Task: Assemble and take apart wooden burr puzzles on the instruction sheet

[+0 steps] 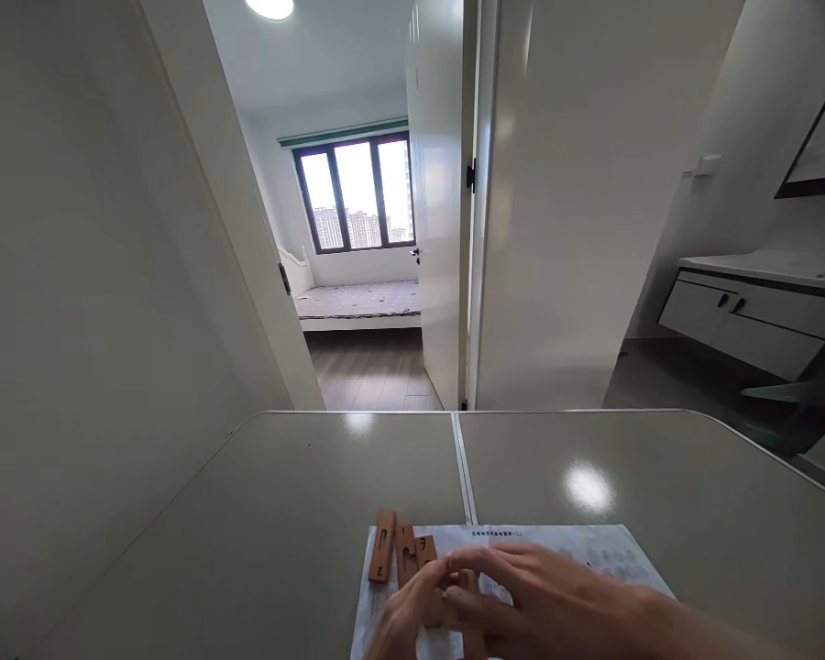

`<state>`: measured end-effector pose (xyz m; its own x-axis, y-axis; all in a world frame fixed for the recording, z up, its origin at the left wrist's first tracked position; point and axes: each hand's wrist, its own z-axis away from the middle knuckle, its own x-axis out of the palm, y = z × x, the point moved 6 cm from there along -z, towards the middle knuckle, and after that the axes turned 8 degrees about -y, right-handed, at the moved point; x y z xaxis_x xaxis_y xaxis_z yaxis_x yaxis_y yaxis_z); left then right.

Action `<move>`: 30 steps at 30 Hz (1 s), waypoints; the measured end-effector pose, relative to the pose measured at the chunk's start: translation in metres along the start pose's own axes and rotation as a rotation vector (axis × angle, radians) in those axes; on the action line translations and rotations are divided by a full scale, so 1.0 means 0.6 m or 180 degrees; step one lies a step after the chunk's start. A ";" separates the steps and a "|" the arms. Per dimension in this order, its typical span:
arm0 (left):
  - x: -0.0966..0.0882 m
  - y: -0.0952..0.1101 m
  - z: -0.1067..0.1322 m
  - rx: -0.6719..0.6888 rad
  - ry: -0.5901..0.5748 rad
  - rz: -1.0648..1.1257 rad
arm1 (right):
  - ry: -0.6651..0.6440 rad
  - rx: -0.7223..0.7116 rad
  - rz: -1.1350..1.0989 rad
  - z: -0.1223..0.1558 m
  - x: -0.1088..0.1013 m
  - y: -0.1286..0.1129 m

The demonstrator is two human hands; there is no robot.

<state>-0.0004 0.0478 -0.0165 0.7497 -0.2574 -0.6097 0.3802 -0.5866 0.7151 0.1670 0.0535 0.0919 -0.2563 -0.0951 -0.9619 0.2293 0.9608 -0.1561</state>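
Three notched wooden blocks point(400, 548) with numbers on them lie side by side on a printed paper sheet point(591, 545) at the near edge of a grey folding table point(302, 513). My left hand point(412, 616) comes up from the bottom edge, fingers curled round a wooden piece beside the third block. My right hand point(529, 591) reaches in from the right, fingers pinched against the same spot, touching my left hand. What sits between the fingers is mostly hidden.
The table has a seam down its middle point(462, 467). Beyond it, an open white door point(440, 202) leads to a bedroom with a bed point(357, 302) and a window. A bathroom vanity point(756, 312) stands at the right. A pale wall rises at the left.
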 end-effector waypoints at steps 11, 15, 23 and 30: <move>-0.010 0.061 -0.022 -0.0278 -0.0104 0.0237 | 0.0658 0.0456 -0.0055 0.037 0.046 0.000; -0.021 0.065 -0.021 -0.0522 0.0170 -0.0052 | 0.1040 0.0732 -0.0604 0.049 0.058 0.009; 0.001 0.035 -0.013 -0.0660 0.0037 0.0319 | 0.1050 0.1090 -0.1171 0.058 0.105 0.022; 0.018 0.016 -0.004 -0.0719 0.0639 0.0506 | 0.0850 0.1587 -0.2377 0.058 0.125 0.036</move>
<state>0.0124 0.0411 -0.0154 0.8924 -0.1625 -0.4211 0.3435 -0.3604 0.8672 0.1854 0.0582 0.0085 -0.6926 -0.5199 -0.5000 0.2787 0.4465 -0.8503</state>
